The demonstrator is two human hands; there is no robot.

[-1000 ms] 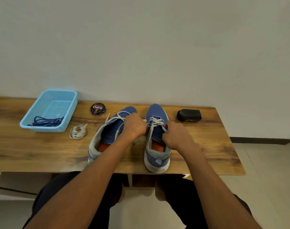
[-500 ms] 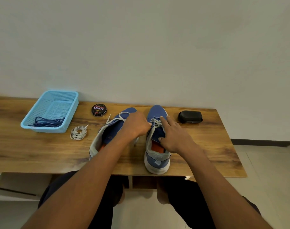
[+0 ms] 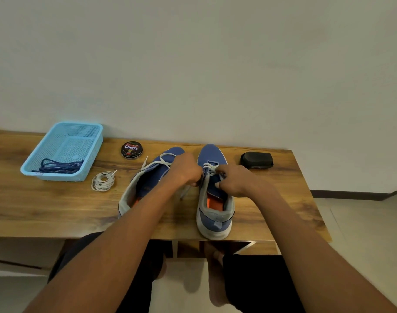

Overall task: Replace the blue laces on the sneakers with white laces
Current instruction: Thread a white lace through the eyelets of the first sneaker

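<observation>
Two blue sneakers stand side by side on the wooden table (image 3: 46, 206), toes toward the wall. The right sneaker (image 3: 214, 213) has a white lace (image 3: 210, 167) threaded through its front eyelets. My left hand (image 3: 186, 169) grips one end of that lace at the sneaker's left side, and a loose tail hangs below the fist. My right hand (image 3: 234, 180) pinches the lace over the tongue. The left sneaker (image 3: 145, 184) carries a loose white lace (image 3: 163, 160) near its toe and is partly hidden by my left forearm.
A light blue basket (image 3: 64, 152) at the left holds blue laces (image 3: 57, 167). A coiled white lace (image 3: 103, 181) lies beside it. A round polish tin (image 3: 132, 150) and a black brush (image 3: 257, 160) sit near the wall. The table's front edge is close to the sneaker heels.
My right hand, stretched with a finger pointing at the eyelets half a second ago, has curled and now pinches the lace. My left hand has stayed at the lace.
</observation>
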